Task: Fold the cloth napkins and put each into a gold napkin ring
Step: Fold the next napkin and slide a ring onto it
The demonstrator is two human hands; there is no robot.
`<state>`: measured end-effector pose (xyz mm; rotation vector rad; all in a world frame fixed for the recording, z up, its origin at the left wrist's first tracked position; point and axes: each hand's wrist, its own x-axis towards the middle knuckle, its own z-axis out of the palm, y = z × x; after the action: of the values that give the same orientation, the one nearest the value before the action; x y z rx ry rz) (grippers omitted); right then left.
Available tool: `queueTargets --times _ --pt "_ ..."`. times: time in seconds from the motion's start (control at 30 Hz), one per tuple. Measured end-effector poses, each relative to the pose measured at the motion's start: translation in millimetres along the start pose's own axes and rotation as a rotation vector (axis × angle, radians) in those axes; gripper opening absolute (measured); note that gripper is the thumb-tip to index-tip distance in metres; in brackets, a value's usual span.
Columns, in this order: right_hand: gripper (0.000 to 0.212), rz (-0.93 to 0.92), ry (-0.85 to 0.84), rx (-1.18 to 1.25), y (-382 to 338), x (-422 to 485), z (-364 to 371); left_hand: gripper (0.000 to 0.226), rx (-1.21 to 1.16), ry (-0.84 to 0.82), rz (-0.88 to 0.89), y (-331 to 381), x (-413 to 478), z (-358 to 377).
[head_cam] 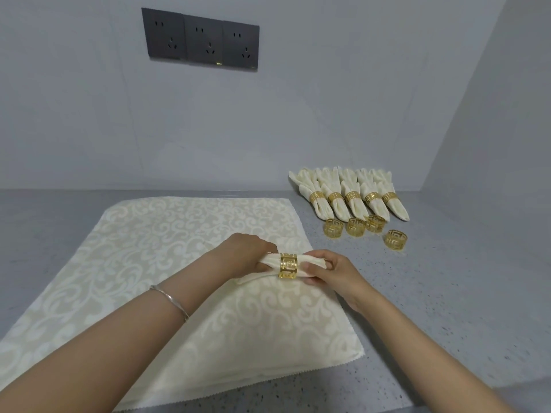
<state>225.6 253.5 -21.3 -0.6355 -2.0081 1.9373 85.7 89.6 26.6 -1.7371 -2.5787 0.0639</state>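
two hands [286, 263] grip a ringed napkin [310, 265] over flat cloth [167, 251].

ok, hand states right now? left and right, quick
left hand: grips the folded napkin, left of the gold napkin ring.
right hand: grips the same napkin, right of the ring.

Two bare forearms are shown, uncovered right down to the lower corners of the view. A thin silver metal bangle [171, 299], plain and smooth, is worn around the left forearm just above the wrist. The left hand [243, 251] and the right hand [337, 275] are both left bare, as is the right forearm.
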Motion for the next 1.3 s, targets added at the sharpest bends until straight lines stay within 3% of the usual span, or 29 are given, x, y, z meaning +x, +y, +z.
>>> queueTargets --times 0.17,0.3,0.4,0.63,0.73,0.8,0.9,0.97,1.03,1.13,1.3 --pt "0.008 -0.024 0.047 -0.033 2.1 -5.2 2.8 0.081 -0.237 -0.041 0.067 10.1 6.0 7.0" --pt "0.007 -0.048 0.080 -0.005 2.7 -6.8 5.6 0.054 -0.300 0.041 0.090 19.1 11.3 16.5" --pt "0.007 -0.076 0.116 -0.027 4.3 -8.4 0.9 0.044 -0.312 -0.006 0.057 15.8 8.7 13.9" --pt "0.008 -0.097 0.139 -0.071 5.1 -17.5 -7.1 0.047 -0.218 -0.042 0.053 9.2 4.7 -2.4" --pt "0.013 -0.113 0.075 -0.277 5.7 -20.1 -5.8 0.053 -0.023 0.067 0.165 4.4 11.1 4.1" --pt "0.021 -0.098 0.012 -0.405 4.3 -24.0 -5.8 0.071 0.015 0.165 0.204 -3.6 8.3 9.5" --pt "0.031 -0.028 -0.145 -0.420 -1.9 -32.5 -1.7 0.105 -0.152 0.318 0.001 -11.7 -8.5 17.6" --pt "0.038 -0.038 -0.106 -0.452 -7.1 -30.7 2.5 0.103 -0.344 0.381 -0.274 -11.0 -17.2 23.3" --pt "0.041 -0.099 0.022 -0.489 -10.3 -17.9 6.4 0.092 -0.580 0.261 -0.515 -11.6 -16.1 26.1" --pt "0.039 -0.121 0.108 -0.497 -12.7 9.8 15.1 0.062 -0.921 -0.026 -0.550 -8.6 -7.3 27.6" --pt "0.037 -0.080 0.054 -0.544 -19.1 41.5 34.2 0.044 -1.152 -0.041 -0.585 7.5 4.5 26.0"
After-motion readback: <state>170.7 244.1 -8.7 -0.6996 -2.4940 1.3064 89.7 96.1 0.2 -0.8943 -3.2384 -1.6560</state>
